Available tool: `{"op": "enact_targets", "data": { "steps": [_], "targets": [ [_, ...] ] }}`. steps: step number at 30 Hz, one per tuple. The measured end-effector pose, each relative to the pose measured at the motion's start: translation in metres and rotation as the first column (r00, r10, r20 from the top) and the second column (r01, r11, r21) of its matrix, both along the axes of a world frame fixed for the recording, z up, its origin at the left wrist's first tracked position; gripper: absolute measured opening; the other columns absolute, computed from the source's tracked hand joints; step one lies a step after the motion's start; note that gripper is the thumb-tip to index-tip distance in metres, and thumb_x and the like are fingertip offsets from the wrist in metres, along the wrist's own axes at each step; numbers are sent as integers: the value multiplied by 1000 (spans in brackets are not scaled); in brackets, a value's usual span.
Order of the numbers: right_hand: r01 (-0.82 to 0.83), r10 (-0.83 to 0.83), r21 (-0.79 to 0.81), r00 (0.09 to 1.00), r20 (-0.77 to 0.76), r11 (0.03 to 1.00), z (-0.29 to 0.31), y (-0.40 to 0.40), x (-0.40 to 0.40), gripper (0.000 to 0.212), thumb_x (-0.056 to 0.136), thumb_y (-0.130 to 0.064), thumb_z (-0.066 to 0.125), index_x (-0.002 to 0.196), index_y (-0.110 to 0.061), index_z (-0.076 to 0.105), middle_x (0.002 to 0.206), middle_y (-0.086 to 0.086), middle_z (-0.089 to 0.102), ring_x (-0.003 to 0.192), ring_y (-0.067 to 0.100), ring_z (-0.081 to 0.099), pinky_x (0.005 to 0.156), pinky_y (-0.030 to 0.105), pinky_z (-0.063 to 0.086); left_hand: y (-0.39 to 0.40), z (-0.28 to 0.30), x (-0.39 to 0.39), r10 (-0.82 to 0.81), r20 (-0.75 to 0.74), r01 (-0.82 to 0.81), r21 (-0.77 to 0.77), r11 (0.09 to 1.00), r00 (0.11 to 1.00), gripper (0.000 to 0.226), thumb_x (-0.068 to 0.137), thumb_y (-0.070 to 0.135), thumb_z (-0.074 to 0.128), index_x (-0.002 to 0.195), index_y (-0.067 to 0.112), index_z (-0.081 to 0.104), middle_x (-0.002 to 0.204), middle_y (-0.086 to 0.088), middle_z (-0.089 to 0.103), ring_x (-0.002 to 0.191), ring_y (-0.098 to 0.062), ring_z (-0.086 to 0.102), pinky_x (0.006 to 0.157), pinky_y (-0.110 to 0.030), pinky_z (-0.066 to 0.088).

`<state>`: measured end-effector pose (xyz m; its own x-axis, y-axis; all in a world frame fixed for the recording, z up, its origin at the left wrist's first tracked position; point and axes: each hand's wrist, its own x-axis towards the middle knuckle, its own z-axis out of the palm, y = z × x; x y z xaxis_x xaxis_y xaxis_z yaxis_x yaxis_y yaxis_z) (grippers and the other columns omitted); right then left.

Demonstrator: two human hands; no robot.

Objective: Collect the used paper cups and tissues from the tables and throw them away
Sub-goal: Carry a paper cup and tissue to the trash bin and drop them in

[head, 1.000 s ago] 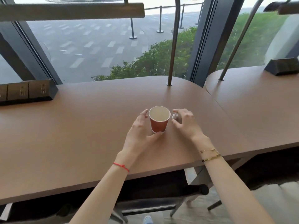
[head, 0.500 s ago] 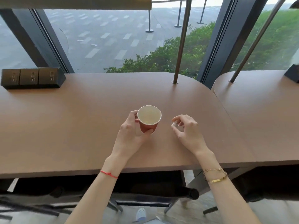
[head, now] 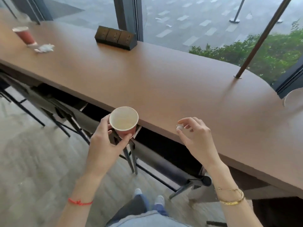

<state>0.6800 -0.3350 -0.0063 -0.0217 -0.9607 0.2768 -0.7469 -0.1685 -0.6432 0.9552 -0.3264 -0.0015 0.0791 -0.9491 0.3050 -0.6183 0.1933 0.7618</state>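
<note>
My left hand (head: 105, 141) grips a red paper cup (head: 124, 122) with a white inside, held upright in the air just off the near edge of the brown table (head: 164, 86). My right hand (head: 195, 136) pinches a small white tissue ball (head: 179, 127) between thumb and fingertips, over the table's near edge. Far left on the table stands a second red paper cup (head: 24, 36), with a crumpled white tissue (head: 44, 48) lying beside its base.
A dark socket block (head: 115, 37) sits at the table's far edge by the window. A slanted metal pole (head: 255, 45) rises from the table on the right. Dark chairs (head: 167, 171) are tucked under the table. A white round object (head: 293, 100) shows at the right edge.
My left hand lifted the cup off the table and drew it back past the near edge. My right hand picked up the tissue ball. The view swung left, showing another cup and tissue.
</note>
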Motion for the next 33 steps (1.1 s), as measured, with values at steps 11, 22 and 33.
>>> {"op": "enact_targets", "data": {
  "steps": [11,22,33],
  "targets": [
    [-459,459,13,888,-35,888,-4,30,150,16,89,-26,63,105,-26,63,99,-13,60,95,6,52,81,21,45,153,-8,114,505,-4,-504,15,863,863,79,68,57,70,133,24,41,124,3,58,101,-14,62,75,-4,39],
    [-845,848,81,529,-20,529,-24,188,371,19,87,-22,67,106,-22,63,94,-14,56,91,5,48,80,2,31,417,-19,240,868,72,-871,57,489,492,71,72,31,82,130,16,45,121,1,60,102,-19,62,83,-16,41],
    [-995,998,87,-57,-27,-54,-25,378,567,18,84,-19,70,102,-18,66,91,-8,60,89,9,51,82,23,45,640,-29,277,988,96,-989,75,-125,-118,77,70,34,83,133,11,46,123,-4,62,103,-22,63,89,-39,51]
  ]
}}
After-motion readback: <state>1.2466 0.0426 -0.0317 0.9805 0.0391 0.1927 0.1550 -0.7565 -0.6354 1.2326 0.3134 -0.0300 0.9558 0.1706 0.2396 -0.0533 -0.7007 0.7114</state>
